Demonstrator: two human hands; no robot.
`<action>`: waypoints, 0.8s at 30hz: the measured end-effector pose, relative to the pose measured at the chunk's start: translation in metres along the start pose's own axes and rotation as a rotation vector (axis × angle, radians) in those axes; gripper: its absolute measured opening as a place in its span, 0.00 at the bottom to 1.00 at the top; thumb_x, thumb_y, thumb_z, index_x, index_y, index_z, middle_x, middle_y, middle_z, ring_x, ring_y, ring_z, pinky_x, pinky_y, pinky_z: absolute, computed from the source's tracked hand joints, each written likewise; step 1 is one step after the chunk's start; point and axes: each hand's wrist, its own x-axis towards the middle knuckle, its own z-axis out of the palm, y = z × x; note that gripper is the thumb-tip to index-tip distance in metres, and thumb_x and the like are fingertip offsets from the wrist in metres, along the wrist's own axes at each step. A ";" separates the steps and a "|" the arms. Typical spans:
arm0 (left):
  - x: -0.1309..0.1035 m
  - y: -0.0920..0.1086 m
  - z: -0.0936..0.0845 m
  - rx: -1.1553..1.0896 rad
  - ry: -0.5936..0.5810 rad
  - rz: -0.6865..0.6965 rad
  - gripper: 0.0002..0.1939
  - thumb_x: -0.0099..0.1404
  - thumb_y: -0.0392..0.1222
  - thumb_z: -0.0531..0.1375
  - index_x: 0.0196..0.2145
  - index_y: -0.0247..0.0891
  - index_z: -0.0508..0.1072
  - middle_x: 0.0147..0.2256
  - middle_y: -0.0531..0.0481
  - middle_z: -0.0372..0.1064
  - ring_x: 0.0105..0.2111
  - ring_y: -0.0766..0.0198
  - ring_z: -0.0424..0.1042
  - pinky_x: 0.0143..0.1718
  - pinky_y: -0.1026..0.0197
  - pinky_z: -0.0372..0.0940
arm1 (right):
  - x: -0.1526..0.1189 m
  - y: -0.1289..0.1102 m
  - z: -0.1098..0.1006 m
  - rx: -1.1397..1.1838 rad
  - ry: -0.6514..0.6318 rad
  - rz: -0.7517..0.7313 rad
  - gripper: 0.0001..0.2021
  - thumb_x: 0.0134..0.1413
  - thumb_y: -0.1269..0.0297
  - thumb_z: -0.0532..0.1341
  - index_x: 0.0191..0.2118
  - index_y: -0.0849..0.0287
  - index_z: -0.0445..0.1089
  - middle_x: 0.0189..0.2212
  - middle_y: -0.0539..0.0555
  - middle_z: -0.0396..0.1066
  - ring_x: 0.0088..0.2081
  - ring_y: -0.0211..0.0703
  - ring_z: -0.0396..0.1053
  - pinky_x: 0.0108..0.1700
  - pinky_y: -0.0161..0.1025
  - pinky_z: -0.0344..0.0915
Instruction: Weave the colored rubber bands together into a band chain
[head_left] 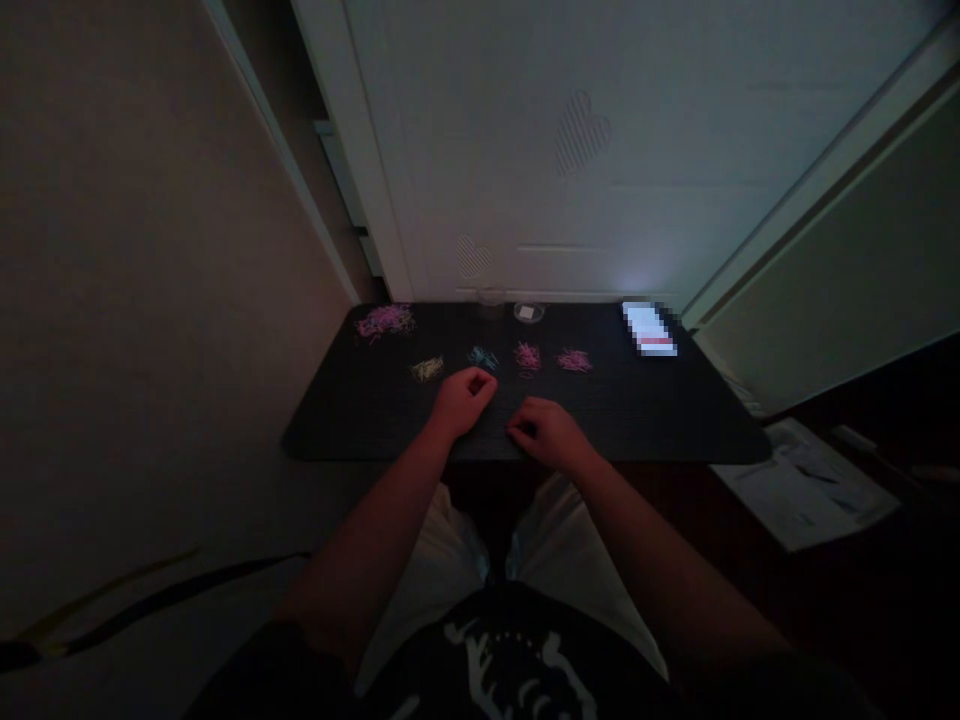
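Observation:
My left hand point(463, 402) rests over the dark table just in front of a small blue pile point(482, 357) of thin strands, its fingers curled together. Closer to the table's front edge, my right hand point(549, 432) has thumb and fingertips pressed together. Anything pinched in either hand is too small and dim to see. Left of the blue pile lies a yellowish pile point(427, 369); to its right are a pink pile point(527, 356) and another pink pile point(574, 360). All look like small thin loops or strands, perhaps rubber bands.
A larger mixed pink and purple heap point(385, 321) sits at the table's point(337, 420) back left. Along the back edge stand a clear container point(491, 297) and a round clear dish point(529, 313) with a white label. A lit phone point(649, 328) lies back right, before a white door point(675, 130).

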 end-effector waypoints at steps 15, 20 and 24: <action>-0.003 0.001 0.000 0.112 -0.104 0.098 0.13 0.61 0.45 0.56 0.40 0.40 0.76 0.34 0.50 0.75 0.31 0.64 0.71 0.33 0.63 0.64 | 0.042 0.015 0.004 0.351 0.150 0.212 0.04 0.51 0.64 0.56 0.30 0.59 0.65 0.24 0.49 0.66 0.26 0.37 0.62 0.29 0.35 0.58; -0.003 0.001 0.001 0.121 -0.101 0.067 0.12 0.60 0.44 0.56 0.36 0.38 0.77 0.33 0.50 0.75 0.31 0.64 0.71 0.32 0.63 0.64 | 0.041 0.015 0.011 0.382 0.177 0.189 0.04 0.49 0.64 0.57 0.30 0.58 0.64 0.25 0.49 0.65 0.26 0.37 0.61 0.29 0.35 0.58; -0.003 0.000 0.002 0.131 -0.082 0.075 0.11 0.60 0.44 0.57 0.36 0.38 0.76 0.32 0.50 0.75 0.29 0.65 0.70 0.32 0.63 0.64 | 0.036 0.019 0.013 0.484 0.237 0.189 0.04 0.48 0.66 0.57 0.32 0.57 0.62 0.25 0.48 0.63 0.27 0.37 0.62 0.30 0.36 0.59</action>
